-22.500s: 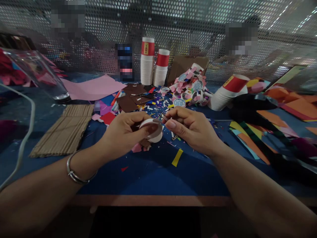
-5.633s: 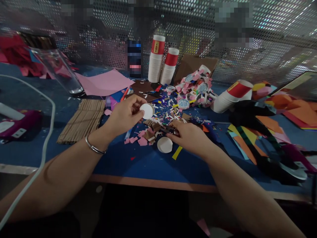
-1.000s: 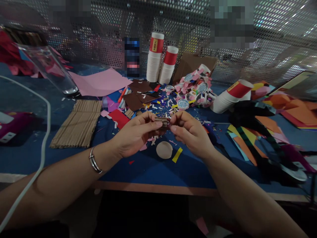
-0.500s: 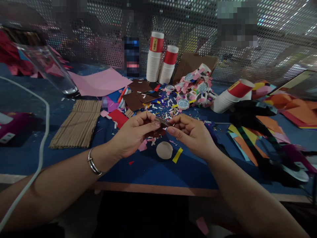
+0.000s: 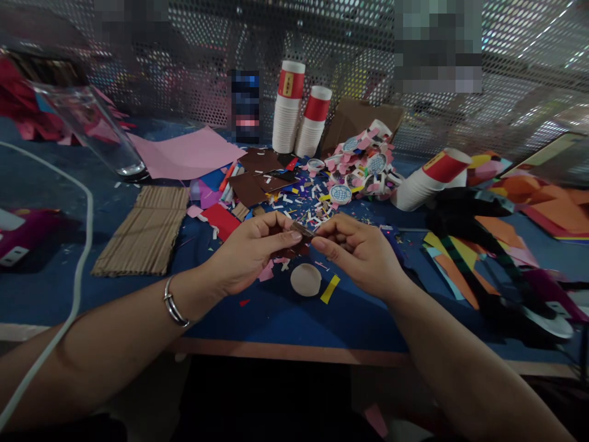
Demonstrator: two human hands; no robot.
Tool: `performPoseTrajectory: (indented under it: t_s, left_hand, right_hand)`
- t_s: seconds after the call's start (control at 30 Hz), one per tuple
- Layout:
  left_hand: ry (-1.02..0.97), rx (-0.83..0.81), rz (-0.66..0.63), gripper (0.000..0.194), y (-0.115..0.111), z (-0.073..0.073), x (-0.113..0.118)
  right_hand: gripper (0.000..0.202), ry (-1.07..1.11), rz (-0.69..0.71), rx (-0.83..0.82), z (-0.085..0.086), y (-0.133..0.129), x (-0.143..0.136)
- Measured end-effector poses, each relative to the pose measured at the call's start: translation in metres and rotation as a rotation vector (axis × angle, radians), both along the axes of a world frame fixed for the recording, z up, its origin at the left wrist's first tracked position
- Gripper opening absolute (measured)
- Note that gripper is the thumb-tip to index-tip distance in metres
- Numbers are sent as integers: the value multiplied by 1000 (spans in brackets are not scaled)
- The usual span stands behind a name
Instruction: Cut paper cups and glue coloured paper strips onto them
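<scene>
Fingers of the left hand [image 5: 243, 255] and right hand [image 5: 361, 252] pinch a small brown piece [image 5: 304, 231] above the white disc [image 5: 305, 280]; uneven pressure could crease it, or loosened pinching drop it near that disc.

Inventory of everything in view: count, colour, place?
Small piece: one, brown, between fingertips
Disc: one, pale, front centre
Strip: one, yellow, beside disc
Scraps: many, mixed, centre
Upright cup stacks: two, white-red, back
Tilted cup stack: one, white-red, right
Heaped cutouts: many, white-pink, back
Large sheet: one, pink, back left
Ribbed cardboard: one, brown, left
Clear vessel: one, left
Cable: one, white, left
Purple objects: two, side edges
Loose papers: several, mixed, both sides
Mesh: one, grey, back
Table: one, blue, below
Left hand: one, bare, centre
Right hand: one, bare, centre
</scene>
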State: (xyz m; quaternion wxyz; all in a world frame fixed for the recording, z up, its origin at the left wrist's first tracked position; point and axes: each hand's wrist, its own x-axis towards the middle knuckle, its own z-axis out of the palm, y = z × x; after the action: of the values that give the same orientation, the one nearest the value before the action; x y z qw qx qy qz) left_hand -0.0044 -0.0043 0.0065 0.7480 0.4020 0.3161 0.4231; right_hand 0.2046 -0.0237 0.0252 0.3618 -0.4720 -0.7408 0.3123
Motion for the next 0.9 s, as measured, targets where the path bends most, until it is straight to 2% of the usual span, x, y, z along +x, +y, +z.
performPoseTrajectory:
  t_s: [0.2,0.5,0.7,0.9]
  left_hand:
    - [7,2,9,27,0,-2,-1]
    - [2,-17,-26,40,-1,0,-1]
    - [-3,15,-63,32,-1,-3,2]
    - [16,-5,-19,33,0,-3,2]
  right_hand:
    - [27,7,0,1,0,0,1]
    - [29,23,11,-46,-4,2,1]
    - [26,18,30,-32,-2,1,1]
    - [26,28,4,-20,0,1,1]
